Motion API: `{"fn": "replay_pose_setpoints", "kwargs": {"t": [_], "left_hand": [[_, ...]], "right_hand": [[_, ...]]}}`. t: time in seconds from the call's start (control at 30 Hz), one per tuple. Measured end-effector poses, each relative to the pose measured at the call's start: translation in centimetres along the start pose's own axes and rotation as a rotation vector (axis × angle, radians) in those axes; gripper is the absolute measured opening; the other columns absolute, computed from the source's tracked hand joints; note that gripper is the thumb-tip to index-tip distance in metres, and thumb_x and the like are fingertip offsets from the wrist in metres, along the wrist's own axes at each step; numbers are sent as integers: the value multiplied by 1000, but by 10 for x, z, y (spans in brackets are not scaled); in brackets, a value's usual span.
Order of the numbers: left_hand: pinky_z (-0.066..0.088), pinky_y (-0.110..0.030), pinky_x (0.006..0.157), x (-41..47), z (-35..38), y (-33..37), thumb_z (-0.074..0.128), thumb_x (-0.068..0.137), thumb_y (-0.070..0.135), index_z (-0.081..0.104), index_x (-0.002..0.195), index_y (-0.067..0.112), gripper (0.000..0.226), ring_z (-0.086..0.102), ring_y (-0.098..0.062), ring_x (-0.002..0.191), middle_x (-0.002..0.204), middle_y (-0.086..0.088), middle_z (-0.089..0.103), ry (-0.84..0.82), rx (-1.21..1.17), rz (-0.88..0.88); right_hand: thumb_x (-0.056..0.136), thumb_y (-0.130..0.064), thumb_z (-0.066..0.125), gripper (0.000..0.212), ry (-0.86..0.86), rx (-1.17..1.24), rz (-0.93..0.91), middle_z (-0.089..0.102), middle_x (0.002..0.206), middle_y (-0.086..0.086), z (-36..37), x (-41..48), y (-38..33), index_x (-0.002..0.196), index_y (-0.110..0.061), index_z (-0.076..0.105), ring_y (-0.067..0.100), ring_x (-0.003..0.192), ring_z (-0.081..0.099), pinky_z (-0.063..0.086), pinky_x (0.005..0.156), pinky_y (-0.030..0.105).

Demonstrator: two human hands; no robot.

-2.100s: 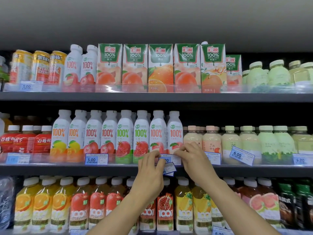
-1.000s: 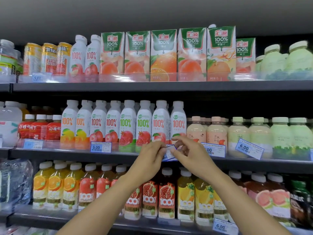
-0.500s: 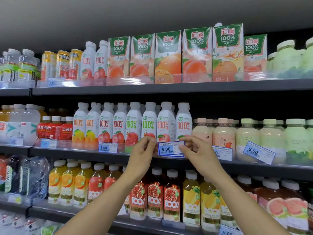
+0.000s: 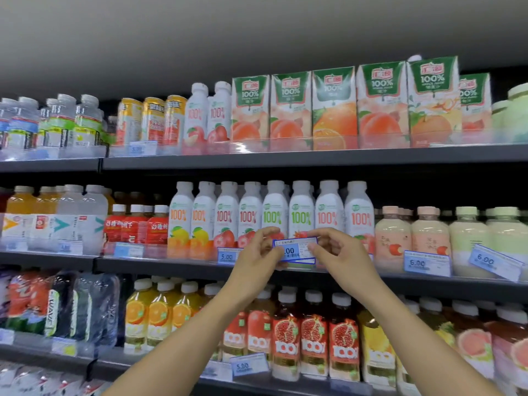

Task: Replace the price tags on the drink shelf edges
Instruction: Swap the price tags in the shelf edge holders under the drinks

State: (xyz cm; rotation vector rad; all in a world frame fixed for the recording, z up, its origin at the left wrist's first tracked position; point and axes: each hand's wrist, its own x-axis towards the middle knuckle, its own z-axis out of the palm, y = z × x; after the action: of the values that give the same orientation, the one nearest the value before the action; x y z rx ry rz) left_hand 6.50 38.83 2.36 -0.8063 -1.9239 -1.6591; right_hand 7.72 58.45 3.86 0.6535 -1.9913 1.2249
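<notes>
Price tag (image 4: 295, 249): white card, blue border, barcode. It is held flat against the front edge of the middle shelf (image 4: 171, 264), about mid-run, in front of the row of white "100%" bottles (image 4: 328, 215). The tag is level, face out. Only ".00" of the price reads, as a thumb covers the leading digit. A second blue-bordered edge shows just below and behind it, offset slightly right. Cannot tell whether that is a loose card or one fixed to the shelf edge.

Left hand (image 4: 255, 261): fingers curled, thumb and forefinger pinching the tag's left end. Right hand (image 4: 343, 257): pinching the tag's right end, fingers above, thumb on the face. Both forearms rise from the bottom of the view.

Same shelf edge: a "5.00" tag (image 4: 227, 256) just left of the left hand. A "6.00" tag (image 4: 425, 262) sits well to the right, in front of the pale peach bottles (image 4: 411, 238). A tilted "6.00" tag (image 4: 495, 261), right end lower, hangs near the right end.

Top shelf: juice cartons (image 4: 334, 110) in a row, cans (image 4: 154, 121) to their left.

Bottom shelf: pomegranate bottles (image 4: 314, 335) below the hands, orange bottles (image 4: 157, 312) to the left, and a lower "5.00" tag (image 4: 248, 365) on that shelf's edge. The picture is softly blurred and the small print is unreadable.
</notes>
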Motion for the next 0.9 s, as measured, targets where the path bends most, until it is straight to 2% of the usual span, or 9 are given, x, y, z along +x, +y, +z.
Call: {"fn": "replay_pose_setpoints", "kwargs": {"t": [0.07,0.2,0.3,0.37,0.5,0.63,0.77,0.9], "left_hand": [[58,-36,87,-3,-31,-7,56,100,17,57,121,33,26,70,-10,96,106,3,71,-21,76,31],[58,-41,87,-9,-97,-24,61,98,26,58,121,33,24,70,-12,92,101,3,72,-46,132,39],[59,-34,82,-12,-143,-36,62,98,26,58,123,30,26,71,-9,88,99,4,73,-45,145,31],[59,-30,79,-13,-169,-43,63,97,25,59,121,29,24,71,-7,86,98,5,73,-28,150,18],[59,-30,75,-16,-207,-60,65,96,27,59,120,33,25,72,-6,81,95,3,74,-12,138,-19],[56,-22,72,-22,-227,-68,66,96,23,62,117,32,24,72,-9,81,95,3,74,-14,88,-14],[58,-27,76,-25,-236,-73,66,96,21,62,115,31,22,72,-10,82,97,7,74,-28,67,-20],[59,-29,76,-24,-234,-73,68,94,19,61,109,30,20,73,-12,81,98,3,74,-24,37,-38]], "right_hand": [[92,-23,67,16,3,-50,4,67,86,-5,29,0,-12,105,-31,69,11,88,65,54,76,24],[91,-27,67,13,20,-233,-41,69,90,-19,93,2,-34,103,-33,70,-4,86,62,48,71,12],[90,-23,69,11,20,-280,-42,68,87,-22,140,9,-47,100,-25,73,-12,85,60,44,70,6],[89,-21,70,9,18,-243,-16,69,86,-18,165,13,-56,97,-25,73,-9,81,60,43,68,6],[90,-25,69,8,8,-227,25,70,86,-15,202,16,-67,92,-32,71,-5,80,60,43,68,8],[91,-27,68,7,-12,-212,67,69,85,-15,223,16,-70,95,-29,73,-3,79,61,42,66,7],[90,-25,68,9,-19,-217,75,69,86,-15,232,16,-72,98,-27,73,-3,80,60,42,68,7],[91,-24,68,10,-17,-264,62,70,88,-16,230,14,-73,99,-27,73,-8,83,60,43,70,6]]}}
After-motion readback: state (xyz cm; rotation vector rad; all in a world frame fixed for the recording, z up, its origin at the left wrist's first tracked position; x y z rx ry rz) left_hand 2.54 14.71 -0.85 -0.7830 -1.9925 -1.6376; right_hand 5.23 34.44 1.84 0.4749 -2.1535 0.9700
